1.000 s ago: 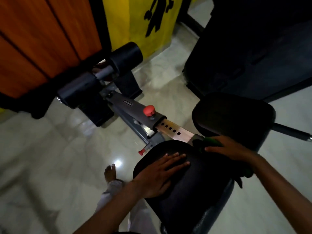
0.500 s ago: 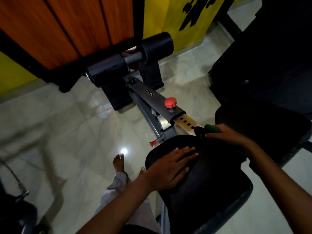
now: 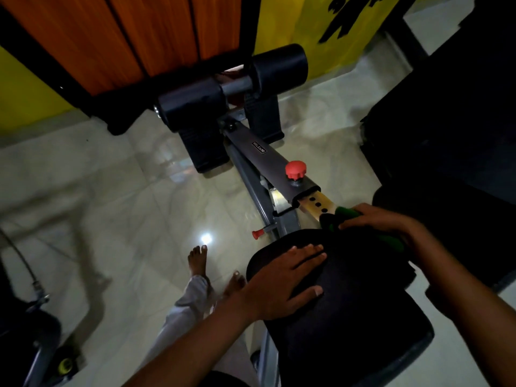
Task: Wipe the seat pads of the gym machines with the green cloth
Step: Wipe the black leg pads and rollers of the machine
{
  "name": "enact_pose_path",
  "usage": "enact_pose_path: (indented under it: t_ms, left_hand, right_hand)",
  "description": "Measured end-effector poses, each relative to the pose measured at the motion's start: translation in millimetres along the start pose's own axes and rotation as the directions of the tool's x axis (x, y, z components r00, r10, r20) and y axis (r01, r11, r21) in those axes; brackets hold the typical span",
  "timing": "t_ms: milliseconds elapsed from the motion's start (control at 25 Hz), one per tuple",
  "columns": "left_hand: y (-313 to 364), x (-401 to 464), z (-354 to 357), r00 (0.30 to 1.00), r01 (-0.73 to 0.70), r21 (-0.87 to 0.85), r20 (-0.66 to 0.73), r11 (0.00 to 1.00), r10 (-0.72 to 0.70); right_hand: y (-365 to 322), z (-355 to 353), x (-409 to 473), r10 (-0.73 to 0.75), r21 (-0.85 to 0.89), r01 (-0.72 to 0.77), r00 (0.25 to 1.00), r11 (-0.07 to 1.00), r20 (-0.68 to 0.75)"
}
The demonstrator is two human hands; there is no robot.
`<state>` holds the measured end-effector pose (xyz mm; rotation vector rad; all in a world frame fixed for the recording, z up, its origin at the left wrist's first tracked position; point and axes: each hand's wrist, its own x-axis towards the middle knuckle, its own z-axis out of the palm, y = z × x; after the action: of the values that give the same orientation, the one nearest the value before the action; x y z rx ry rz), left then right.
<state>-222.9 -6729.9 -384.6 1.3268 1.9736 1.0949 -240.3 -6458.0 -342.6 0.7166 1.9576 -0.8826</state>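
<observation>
While the left hand (image 3: 282, 283) is laid flat with its fingers spread on the near left part of the black seat pad (image 3: 349, 303) at the lower centre of the frame, the green cloth (image 3: 391, 241) is pressed under the right hand (image 3: 385, 222) at the pad's far edge, right of centre. The right hand's fingers are curled over the cloth, parts of which are seen in front of the fingertips and beside the wrist. Just beyond the cloth, a brass-coloured bar with holes (image 3: 318, 205) is seen entering a grey frame tube (image 3: 268, 163), on which a red knob (image 3: 295, 169) is mounted. Two black roller pads (image 3: 231, 85) are seen at the upper centre. Bare feet (image 3: 198, 258) are placed on the glossy tiled floor (image 3: 97, 205) left of the pad.
</observation>
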Motion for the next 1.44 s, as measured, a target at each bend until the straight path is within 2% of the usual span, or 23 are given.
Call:
enact_pose_path:
  t_ms: [200,320,400,520,760,880,1040,1160,1280,1440]
  left_hand:
    - [-6,-3,0,1.0,0.008,-0.027,0.022,1.0,-0.007]
    - [-18,-17,-9,0.998,0.061,-0.001,0.019,0.998,-0.061]
    - [-22,-27,-16,0.995,0.095,0.004,0.013,0.995,-0.095]
    - [-23,-27,-23,0.997,0.078,0.0,0.001,0.997,-0.078]
    - [-39,-13,-47,0.999,0.019,0.018,0.029,1.0,-0.02]
    - [-69,10,-69,0.998,0.052,0.121,0.029,0.991,-0.056]
    - [-114,66,-97,0.983,0.031,0.279,0.164,0.96,-0.079]
    - [-136,120,-110,0.967,-0.075,0.335,0.256,0.939,-0.014]
    - [-159,171,-109,0.87,-0.248,0.395,0.492,0.885,0.024]
    - [-174,199,-109,0.745,-0.414,0.323,0.657,0.851,0.114]
  right_hand:
    - [-45,32,47,-0.084,0.062,0.08,0.994,0.995,0.066]
    - [-55,30,57,-0.105,-0.024,0.111,0.976,0.994,0.191]
    - [-50,18,53,-0.083,-0.065,0.099,0.972,0.993,0.218]
    - [-47,15,45,-0.054,-0.07,0.068,0.982,0.995,0.179]
    - [-49,30,30,-0.152,-0.055,0.153,0.988,0.987,0.021]
    - [-31,19,16,-0.072,-0.09,0.065,0.994,0.994,-0.077]
    - [-36,24,8,0.051,-0.09,-0.065,0.988,0.994,-0.147]
    - [-65,37,2,0.019,-0.29,-0.075,0.981,0.954,-0.191]
    - [-82,49,-1,0.005,-0.393,-0.108,0.967,0.913,-0.254]
    - [-112,66,4,-0.039,-0.547,-0.093,0.974,0.832,-0.224]
